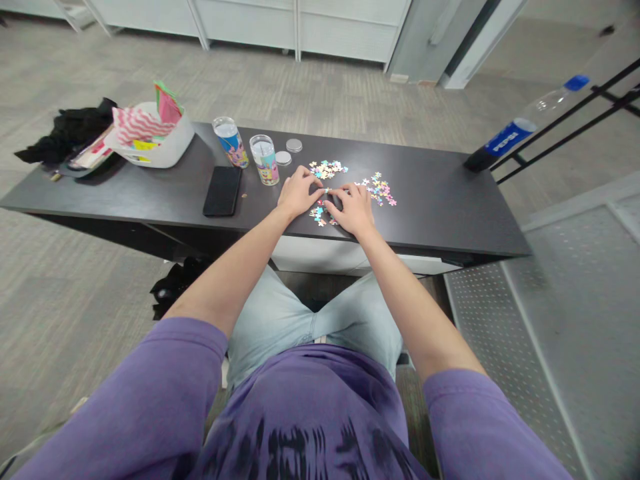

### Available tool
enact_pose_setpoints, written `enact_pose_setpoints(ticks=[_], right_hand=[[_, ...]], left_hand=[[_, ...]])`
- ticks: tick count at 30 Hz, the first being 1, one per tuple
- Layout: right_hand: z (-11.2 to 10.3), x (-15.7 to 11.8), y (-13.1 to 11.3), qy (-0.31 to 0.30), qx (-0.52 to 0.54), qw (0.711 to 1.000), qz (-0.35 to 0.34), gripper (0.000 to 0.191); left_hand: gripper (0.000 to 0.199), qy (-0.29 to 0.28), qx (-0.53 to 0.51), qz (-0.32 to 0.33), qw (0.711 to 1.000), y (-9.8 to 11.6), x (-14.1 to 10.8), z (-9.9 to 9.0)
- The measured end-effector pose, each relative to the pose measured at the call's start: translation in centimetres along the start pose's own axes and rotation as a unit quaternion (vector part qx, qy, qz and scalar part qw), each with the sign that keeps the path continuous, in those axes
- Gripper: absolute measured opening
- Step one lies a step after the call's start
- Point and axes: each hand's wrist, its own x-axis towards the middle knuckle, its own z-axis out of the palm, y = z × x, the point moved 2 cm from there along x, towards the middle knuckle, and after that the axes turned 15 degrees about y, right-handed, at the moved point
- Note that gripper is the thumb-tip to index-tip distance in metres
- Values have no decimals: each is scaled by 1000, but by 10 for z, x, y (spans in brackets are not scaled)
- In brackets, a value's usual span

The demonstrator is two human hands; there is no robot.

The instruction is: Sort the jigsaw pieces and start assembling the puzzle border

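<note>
Small colourful puzzle pieces lie in loose groups on the dark table: one group (329, 169) beyond my hands, another (382, 189) to the right, and a third (318, 215) between my hands and the table's near edge. My left hand (299, 192) and my right hand (353, 208) meet over the middle, fingertips closed around a small light puzzle piece (327, 191) between them. Whether it is one piece or joined pieces is too small to tell. My right hand partly covers some pieces beneath it.
Left of my hands stand two clear printed cups (231, 143) (265, 160), with two round lids (294, 145) (283, 158) beside them. A black phone (223, 191), a white basket (173, 147) and black cloth (75, 130) lie farther left. A Pepsi bottle (507, 139) stands at the right end of the table (440, 200).
</note>
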Motion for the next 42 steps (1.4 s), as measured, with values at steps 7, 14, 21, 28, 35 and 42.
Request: enact_pose_setpoints(ticks=[7,14,21,28,35,42], right_hand=[[9,2,4,10,10,1000,2,46],[11,4,4,12,14,1000,3,49],[9,3,3,9,-2,1000,11,68],[14,3,7,28,19,999,-2,51],[17,1,11,41,53,997,-28,33],[18,2,13,37,60,996,-46,39]], left_hand=[[2,-8,-19,-5,1000,-7,5,6],[10,12,-42,8,999,-11,5,11],[16,57,1,-35,998,-7,3,4],[21,56,69,-34,995,2,0,1],[19,61,96,-73,991,3,0,0],[13,75,103,-105,986,4,-1,-2]])
